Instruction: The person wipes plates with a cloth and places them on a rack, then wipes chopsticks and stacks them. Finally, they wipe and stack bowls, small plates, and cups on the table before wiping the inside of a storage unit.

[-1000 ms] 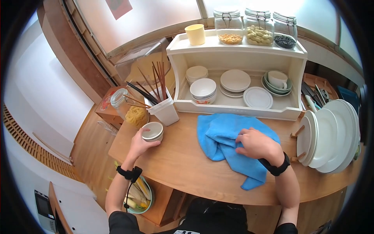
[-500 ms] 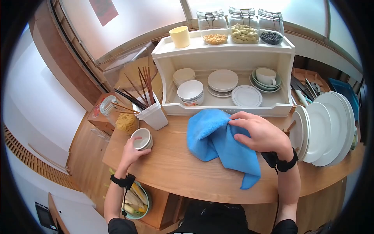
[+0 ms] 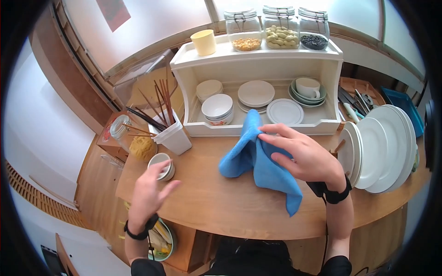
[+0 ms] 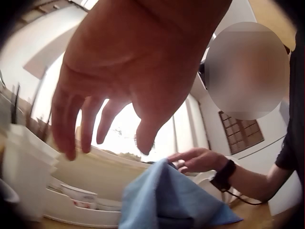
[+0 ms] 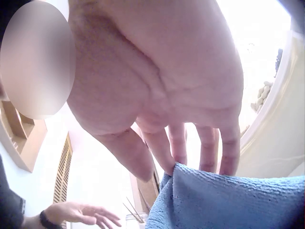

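A blue cloth point(image 3: 271, 168) rises to a peak over the wooden table, its lower corner hanging toward the front. My right hand point(image 3: 306, 154) holds it near the peak at the fingertips, thumb apart; the right wrist view shows the fingers point(image 5: 178, 148) against the cloth point(image 5: 228, 200). Two stacked small bowls point(image 3: 169, 172) stand at the table's left side. Just in front of them my left hand point(image 3: 148, 193) is spread and holds nothing, its fingers partly over the bowls. In the left wrist view that hand point(image 4: 138, 57) hangs above the cloth point(image 4: 162, 200).
Behind is a white shelf point(image 3: 258, 131) with bowls, plates and a cup; jars and a yellow cup point(image 3: 203, 42) stand on top. A white chopstick holder point(image 3: 175, 138) and a noodle jar point(image 3: 142, 146) are back left. Large plates point(image 3: 389, 149) stand upright at right.
My left hand has let go of the small bowls and drawn back toward the front edge. The cloth, flat on the table earlier, has been lifted and bunched upward by my right hand.
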{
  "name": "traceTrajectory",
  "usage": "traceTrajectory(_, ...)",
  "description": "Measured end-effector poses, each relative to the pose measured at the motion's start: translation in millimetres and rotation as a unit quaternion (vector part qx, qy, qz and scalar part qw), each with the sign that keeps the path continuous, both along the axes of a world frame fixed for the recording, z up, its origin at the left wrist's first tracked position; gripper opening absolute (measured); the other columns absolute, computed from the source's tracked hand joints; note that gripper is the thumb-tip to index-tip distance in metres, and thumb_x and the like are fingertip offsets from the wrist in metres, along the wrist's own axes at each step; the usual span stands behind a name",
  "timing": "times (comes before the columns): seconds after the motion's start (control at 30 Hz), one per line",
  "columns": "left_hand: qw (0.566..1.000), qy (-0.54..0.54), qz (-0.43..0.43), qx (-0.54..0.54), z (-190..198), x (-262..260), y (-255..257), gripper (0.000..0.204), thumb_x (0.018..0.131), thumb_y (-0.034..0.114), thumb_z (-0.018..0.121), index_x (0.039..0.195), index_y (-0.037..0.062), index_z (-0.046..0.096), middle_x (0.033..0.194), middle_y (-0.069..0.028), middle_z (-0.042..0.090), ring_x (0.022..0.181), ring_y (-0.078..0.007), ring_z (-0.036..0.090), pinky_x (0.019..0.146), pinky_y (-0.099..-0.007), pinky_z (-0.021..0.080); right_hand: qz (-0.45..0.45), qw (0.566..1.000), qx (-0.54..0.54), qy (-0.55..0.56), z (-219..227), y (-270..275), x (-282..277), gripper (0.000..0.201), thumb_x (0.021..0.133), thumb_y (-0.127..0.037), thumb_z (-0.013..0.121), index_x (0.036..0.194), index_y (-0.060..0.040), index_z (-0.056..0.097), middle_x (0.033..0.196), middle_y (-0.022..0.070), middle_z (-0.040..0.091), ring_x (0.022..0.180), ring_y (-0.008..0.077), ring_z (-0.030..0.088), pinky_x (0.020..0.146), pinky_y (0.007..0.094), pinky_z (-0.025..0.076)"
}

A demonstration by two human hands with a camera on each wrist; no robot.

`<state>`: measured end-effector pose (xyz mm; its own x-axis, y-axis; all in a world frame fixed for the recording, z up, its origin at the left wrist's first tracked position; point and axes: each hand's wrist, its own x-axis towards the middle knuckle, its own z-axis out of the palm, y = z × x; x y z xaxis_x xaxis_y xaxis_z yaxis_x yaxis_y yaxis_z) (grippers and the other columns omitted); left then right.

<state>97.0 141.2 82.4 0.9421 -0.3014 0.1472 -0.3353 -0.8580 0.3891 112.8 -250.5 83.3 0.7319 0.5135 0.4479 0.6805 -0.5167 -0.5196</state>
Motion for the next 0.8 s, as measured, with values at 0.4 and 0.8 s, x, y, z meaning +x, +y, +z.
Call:
traceTrajectory(0.4, 0.956, 0.026, -0.212, -0.202, -10, 69, -125, 0.033, 0.092, -0.001, 0.061, 0.124, 0.0030, 0.062, 0.093, -0.0173, 0.072, 0.081, -0.0195, 0.069, 0.076, -0.0321, 0.054, -0.010, 0.999, 0.048, -0.002, 5, 27, -22, 0.055, 0.083, -0.012, 0.075, 0.128, 0.0038, 0.046, 0.122, 0.0222, 0.056, 0.103, 0.0406, 0.060, 0.090, 0.0425, 0.051)
traceTrajectory(0.8, 0.967, -0.106, -0.232, -0.014, 57, 94, -99, 0.035, 0.084, -0.006, 0.061, 0.116, 0.0049, 0.065, 0.096, -0.0173, 0.072, 0.089, -0.0313, 0.072, 0.081, -0.0361, 0.055, -0.201, 0.978, 0.045, -0.037, -4, -2, 1, 0.013, 0.093, -0.009, 0.060, 0.096, 0.0032, 0.060, 0.087, 0.0226, 0.066, 0.085, 0.0436, 0.063, 0.075, 0.0480, 0.050)
